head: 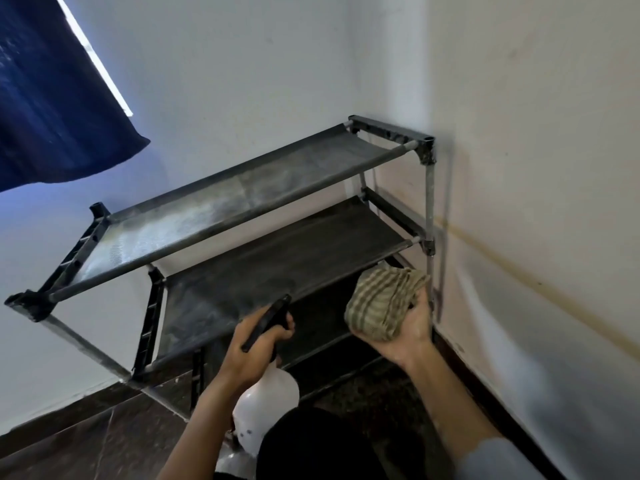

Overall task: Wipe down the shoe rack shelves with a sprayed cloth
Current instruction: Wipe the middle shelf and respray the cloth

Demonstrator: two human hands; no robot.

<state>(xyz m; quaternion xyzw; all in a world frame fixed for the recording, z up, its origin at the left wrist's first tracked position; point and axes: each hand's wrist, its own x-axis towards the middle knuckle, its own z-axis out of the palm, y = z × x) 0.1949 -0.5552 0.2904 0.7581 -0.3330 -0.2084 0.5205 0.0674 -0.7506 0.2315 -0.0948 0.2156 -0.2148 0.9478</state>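
The left hand (254, 344) clenches a white spray bottle (265, 407), nozzle aimed at the bunched cloth (384, 303) in the right hand's (398, 332) grip — the wetting step, likely. Next: wipe the dusty shoe rack (221, 216) just ahead, top shelf first.

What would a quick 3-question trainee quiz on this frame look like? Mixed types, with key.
1. True or false: the cloth is resting on the top shelf.
2. Which hand holds the spray bottle? A) left B) right C) neither
3. Fill in: the shoe rack stands in a corner, its right end against the ____.

Key:
1. False; it is bunched in the right hand, in front of the lower shelves.
2. A; the left hand grips its black trigger head.
3. wall.
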